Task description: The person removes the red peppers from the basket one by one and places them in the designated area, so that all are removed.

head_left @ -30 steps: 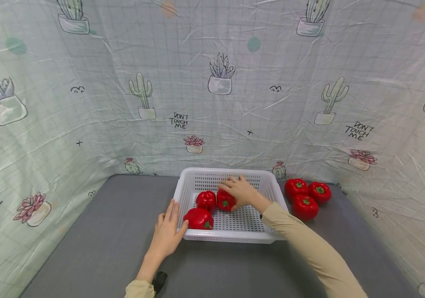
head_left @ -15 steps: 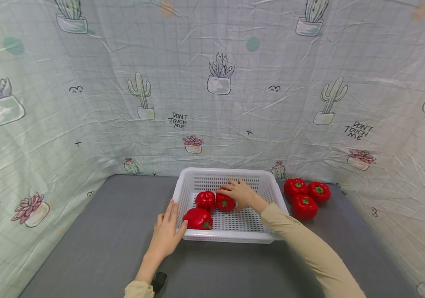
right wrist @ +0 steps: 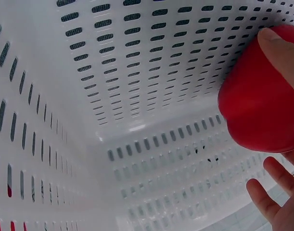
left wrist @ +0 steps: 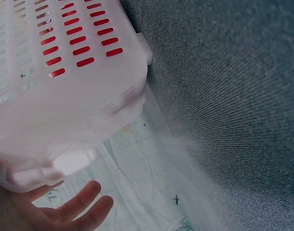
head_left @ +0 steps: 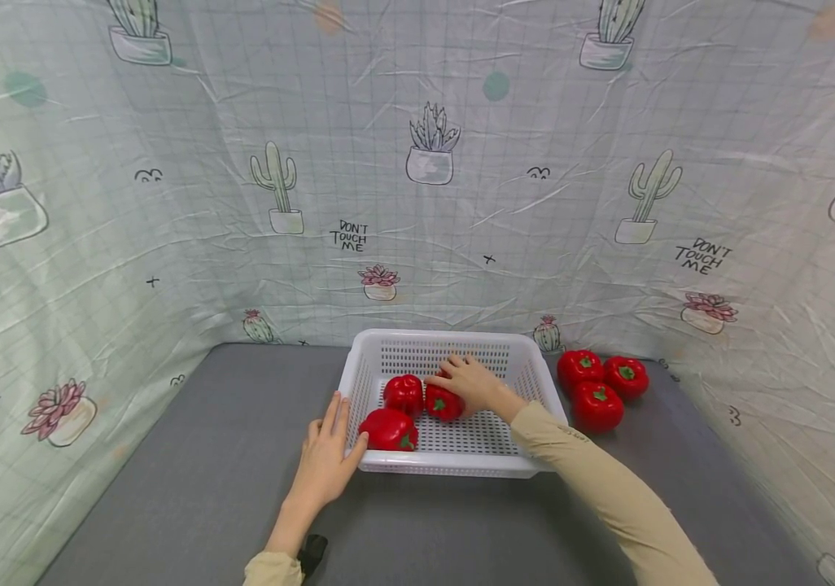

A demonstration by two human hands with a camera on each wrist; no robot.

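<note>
A white perforated plastic basket [head_left: 454, 465] holds three red bell peppers in the head view. My right hand [head_left: 470, 384] reaches inside and grips one bell pepper [head_left: 444, 404], whose green stem faces the front. In the right wrist view the thumb lies on one side of that bell pepper [right wrist: 262, 101], with fingers on the other. Beside it sits a second bell pepper [head_left: 404, 394], and a third bell pepper [head_left: 388, 430] lies on its side in the front left corner. My left hand [head_left: 325, 458] rests on the basket's left rim, fingers extended.
Right of the basket, three more red bell peppers [head_left: 598, 407] stand grouped on the grey table [head_left: 190, 472]. A plant-printed cloth [head_left: 491, 212] hangs behind and along both sides. In the left wrist view, red shows through the basket wall's slots.
My right hand has lowered slightly toward the front, and the bell pepper in it has shifted a little the same way. The left hand stays on the rim.
</note>
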